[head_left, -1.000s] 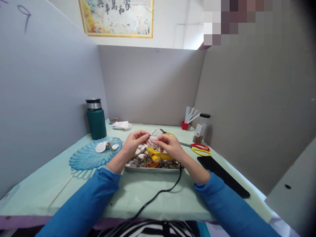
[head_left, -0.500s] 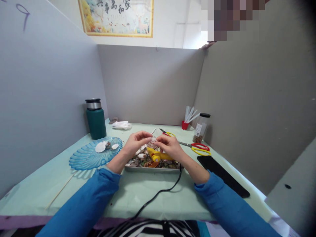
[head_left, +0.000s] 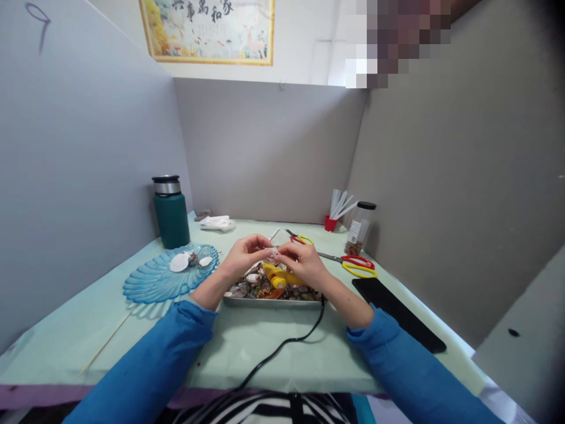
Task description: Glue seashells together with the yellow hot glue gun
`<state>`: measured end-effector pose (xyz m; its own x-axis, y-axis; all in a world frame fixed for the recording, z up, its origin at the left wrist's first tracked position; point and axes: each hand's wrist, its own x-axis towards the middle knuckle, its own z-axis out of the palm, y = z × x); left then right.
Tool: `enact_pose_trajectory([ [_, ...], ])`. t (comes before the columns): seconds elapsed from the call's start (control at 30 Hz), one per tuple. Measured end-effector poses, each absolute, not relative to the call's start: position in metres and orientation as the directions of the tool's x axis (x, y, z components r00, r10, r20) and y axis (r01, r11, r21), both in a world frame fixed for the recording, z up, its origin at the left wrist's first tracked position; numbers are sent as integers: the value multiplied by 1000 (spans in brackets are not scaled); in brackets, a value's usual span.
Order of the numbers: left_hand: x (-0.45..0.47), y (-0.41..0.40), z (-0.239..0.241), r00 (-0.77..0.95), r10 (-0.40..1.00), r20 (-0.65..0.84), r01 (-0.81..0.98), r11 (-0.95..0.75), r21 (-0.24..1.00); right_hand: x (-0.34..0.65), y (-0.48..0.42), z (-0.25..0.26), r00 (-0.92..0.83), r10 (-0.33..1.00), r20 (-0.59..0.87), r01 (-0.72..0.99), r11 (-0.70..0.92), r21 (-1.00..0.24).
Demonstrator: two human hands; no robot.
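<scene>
So, centre frame, our left hand (head_left: pixel 242 254) and right hand (head_left: pixel 305 265) pinch a pale shell (head_left: pixel 274 251) between narrowed fingers (head_left: pixel 258 239), just above the metal tray (head_left: pixel 273 303); they hide most of it, so we can't tell whether anything is fixed to it. At frame left, a few shells (head_left: pixel 179 262) already sit on the blue plate (head_left: pixel 150 285), while plenty of loose pieces (head_left: pixel 253 278) lie in the tray around the yellow glue gun (head_left: pixel 278 279).

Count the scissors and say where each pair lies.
2: one pair just beyond the right hand, the other pair to that hand's right, in front of the jar. More could be hidden.
</scene>
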<state>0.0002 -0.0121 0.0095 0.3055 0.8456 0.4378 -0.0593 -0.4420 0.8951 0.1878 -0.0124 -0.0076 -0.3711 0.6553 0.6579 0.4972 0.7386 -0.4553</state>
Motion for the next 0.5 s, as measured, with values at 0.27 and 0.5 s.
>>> enact_pose_trajectory([
  [0.27, 1, -10, 8, 307, 814, 493, -104, -486, 868, 187, -16, -4, -297, 633, 715, 521, 735, -434],
  [0.5, 3, -7, 6, 260, 871, 418, -67, -415, 907, 182, -22, 1, -178, 579, 795, 525, 739, -421],
])
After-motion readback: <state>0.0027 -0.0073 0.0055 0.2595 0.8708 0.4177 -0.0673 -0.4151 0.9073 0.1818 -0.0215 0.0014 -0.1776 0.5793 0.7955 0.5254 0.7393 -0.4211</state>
